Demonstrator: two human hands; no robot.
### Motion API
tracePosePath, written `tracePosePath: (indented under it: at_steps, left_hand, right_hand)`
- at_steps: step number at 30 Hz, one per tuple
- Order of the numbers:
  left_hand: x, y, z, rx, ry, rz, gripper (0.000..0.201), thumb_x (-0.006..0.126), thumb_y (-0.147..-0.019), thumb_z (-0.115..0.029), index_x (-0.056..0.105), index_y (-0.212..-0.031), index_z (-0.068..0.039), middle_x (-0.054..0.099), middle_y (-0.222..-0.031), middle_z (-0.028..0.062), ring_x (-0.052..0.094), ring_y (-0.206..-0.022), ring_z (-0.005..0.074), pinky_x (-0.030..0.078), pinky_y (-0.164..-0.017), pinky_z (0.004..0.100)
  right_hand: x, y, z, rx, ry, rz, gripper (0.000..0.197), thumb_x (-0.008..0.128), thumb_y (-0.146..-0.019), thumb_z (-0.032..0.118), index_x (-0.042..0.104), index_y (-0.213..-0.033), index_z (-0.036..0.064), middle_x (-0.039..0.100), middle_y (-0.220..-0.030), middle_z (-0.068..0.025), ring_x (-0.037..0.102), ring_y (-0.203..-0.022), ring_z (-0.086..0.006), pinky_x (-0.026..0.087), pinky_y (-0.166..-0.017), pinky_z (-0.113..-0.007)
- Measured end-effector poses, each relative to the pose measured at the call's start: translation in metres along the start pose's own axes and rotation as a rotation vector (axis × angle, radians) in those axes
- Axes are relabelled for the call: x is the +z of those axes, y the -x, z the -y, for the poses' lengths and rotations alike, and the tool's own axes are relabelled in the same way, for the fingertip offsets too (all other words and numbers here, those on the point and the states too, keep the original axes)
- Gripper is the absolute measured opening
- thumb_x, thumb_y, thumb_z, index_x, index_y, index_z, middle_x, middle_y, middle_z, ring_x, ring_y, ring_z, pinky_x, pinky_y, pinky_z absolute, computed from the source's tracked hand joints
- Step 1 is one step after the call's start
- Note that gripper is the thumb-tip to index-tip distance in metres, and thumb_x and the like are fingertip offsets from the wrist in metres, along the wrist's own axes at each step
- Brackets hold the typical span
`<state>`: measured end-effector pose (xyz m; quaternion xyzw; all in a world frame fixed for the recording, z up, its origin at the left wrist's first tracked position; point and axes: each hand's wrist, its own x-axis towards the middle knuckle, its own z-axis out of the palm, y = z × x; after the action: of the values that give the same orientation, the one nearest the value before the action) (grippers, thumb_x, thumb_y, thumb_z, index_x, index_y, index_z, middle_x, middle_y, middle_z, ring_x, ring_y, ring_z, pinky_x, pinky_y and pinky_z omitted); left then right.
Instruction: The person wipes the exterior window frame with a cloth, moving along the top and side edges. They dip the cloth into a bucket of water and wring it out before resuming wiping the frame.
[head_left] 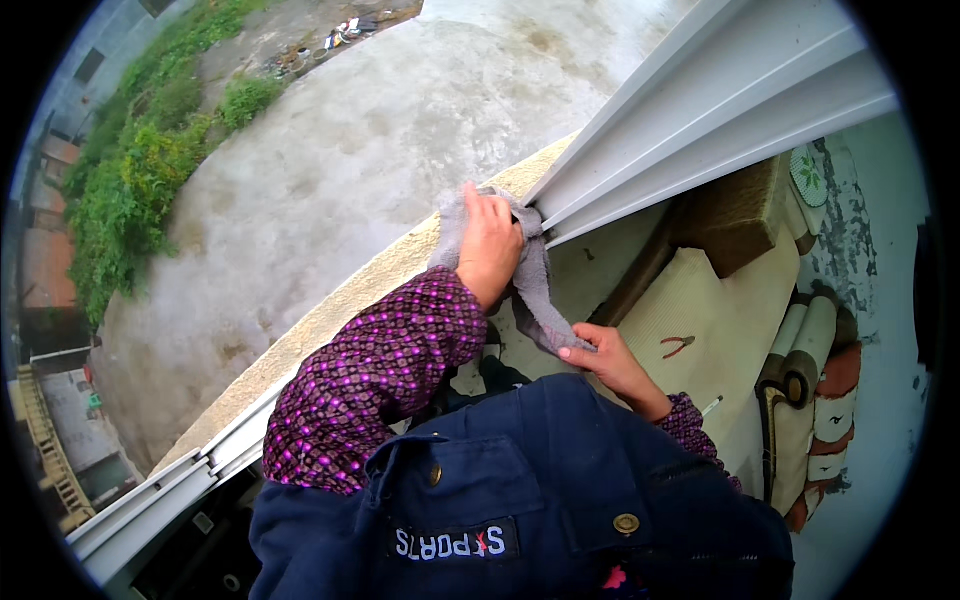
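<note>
A grey cloth (538, 290) is stretched between my two hands at the open window. My left hand (490, 245) grips its upper part, pressed at the foot of the white window frame (690, 110), next to the outer ledge (405, 258). Lower down and inside the room, my right hand (618, 368) pinches the cloth's other end between thumb and fingers. Part of the frame's lower corner is hidden behind the cloth and my left hand.
Below the ledge lies a concrete yard (330, 160) bordered by green bushes (125, 200). The white sliding track (240, 440) runs to the lower left. Indoors are a cream-covered seat (715, 310) with red-handled pliers (678, 347) on it, and rolled mats (812, 340) by the wall.
</note>
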<state>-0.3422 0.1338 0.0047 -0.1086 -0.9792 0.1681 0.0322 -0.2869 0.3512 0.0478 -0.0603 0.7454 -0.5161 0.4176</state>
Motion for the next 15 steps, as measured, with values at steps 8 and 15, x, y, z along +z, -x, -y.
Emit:
tracePosePath:
  at_steps: [8, 15]
  left_hand:
    - [-0.007, 0.013, -0.005, -0.066, 0.064, -0.077, 0.024, 0.049, -0.081, -0.018, 0.065, -0.089, -0.003, 0.055, -0.096, 0.0185, 0.052, -0.093, 0.0328, 0.029, -0.097, 0.0571]
    - [0.013, 0.02, 0.004, -0.07, 0.255, -0.157, 0.018, 0.051, -0.079, -0.017, 0.064, -0.087, -0.01, 0.05, -0.109, 0.0173, 0.051, -0.093, 0.0307, 0.032, -0.094, 0.0543]
  right_hand:
    - [0.007, 0.002, 0.026, -0.044, 0.084, 0.118, 0.021, 0.063, -0.083, 0.016, 0.059, -0.092, -0.0028, 0.054, -0.076, 0.0036, 0.045, -0.074, -0.005, 0.039, -0.067, -0.022]
    - [0.009, 0.007, 0.014, -0.026, -0.067, 0.108, 0.02, 0.063, -0.083, 0.016, 0.061, -0.092, -0.0023, 0.058, -0.081, 0.0031, 0.049, -0.078, -0.0043, 0.041, -0.071, -0.021]
